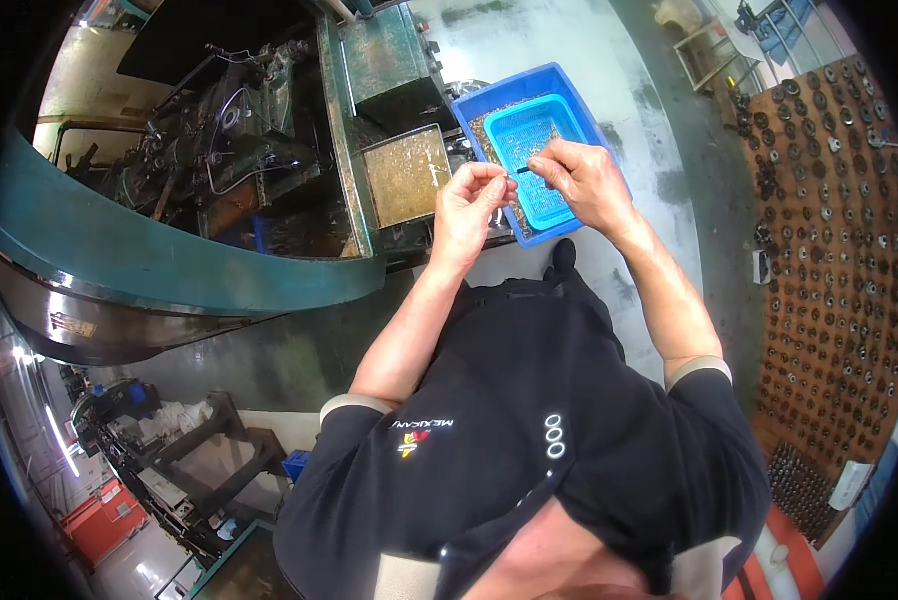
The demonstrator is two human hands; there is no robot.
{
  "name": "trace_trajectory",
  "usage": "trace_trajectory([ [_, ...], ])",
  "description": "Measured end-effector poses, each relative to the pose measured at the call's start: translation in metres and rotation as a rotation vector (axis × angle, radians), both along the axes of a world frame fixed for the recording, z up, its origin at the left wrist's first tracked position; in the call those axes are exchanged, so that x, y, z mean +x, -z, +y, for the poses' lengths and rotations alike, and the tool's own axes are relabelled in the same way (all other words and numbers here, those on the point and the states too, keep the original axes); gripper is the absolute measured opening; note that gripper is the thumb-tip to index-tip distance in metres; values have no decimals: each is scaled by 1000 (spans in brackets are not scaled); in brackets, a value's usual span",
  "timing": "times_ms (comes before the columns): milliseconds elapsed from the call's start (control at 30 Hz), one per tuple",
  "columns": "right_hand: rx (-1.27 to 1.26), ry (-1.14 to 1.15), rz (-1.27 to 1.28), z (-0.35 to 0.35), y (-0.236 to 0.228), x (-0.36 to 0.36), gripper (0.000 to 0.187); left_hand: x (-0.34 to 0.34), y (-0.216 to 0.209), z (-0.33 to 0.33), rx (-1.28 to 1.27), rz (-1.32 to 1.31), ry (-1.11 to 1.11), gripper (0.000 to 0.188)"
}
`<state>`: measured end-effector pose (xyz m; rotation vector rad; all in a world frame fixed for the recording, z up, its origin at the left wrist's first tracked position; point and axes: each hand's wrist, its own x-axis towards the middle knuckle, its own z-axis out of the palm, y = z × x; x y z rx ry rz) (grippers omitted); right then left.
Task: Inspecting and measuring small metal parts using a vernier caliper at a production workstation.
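Note:
Between my two hands is a small, thin dark rod-like piece [525, 170], too small to name. My right hand [591, 182] pinches its right end between thumb and fingers. My left hand [469, 205] has its fingertips pressed together at the other end; whether they grip the piece or something smaller, I cannot make out. Below both hands sits a light blue perforated basket [499, 135], set inside a larger dark blue bin [589, 115]. Many small brownish bits lie in the bin around the basket.
A green machine [169, 260] with a curved edge and dark, oily workings stands on the left. Beside the bin is a metal tray [409, 175] with a yellowish-brown surface. On the right, a brown board [829, 250] carries rows of round metal parts. A red box [104, 520] stands at lower left.

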<state>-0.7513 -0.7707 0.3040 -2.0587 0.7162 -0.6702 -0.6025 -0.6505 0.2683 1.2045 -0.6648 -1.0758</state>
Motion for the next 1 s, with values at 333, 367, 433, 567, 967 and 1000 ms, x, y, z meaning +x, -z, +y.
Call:
trace_trajectory([
  [333, 13, 24, -18, 4, 7, 2, 21, 2, 1, 0, -14, -23, -14, 17],
  [367, 0, 19, -49, 5, 9, 3, 21, 6, 4, 0, 11, -1, 20, 18],
  [433, -13, 14, -82, 6, 10, 4, 22, 6, 5, 0, 37, 20, 54, 19],
  [567, 46, 48, -75, 7, 11, 3, 22, 3, 2, -1, -9, -33, 13, 20],
  [967, 90, 4, -77, 10, 12, 3, 16, 2, 6, 2, -26, -40, -3, 18],
  [1000, 85, -25, -104, 10, 12, 2, 16, 2, 6, 2, -19, -44, -4, 18],
])
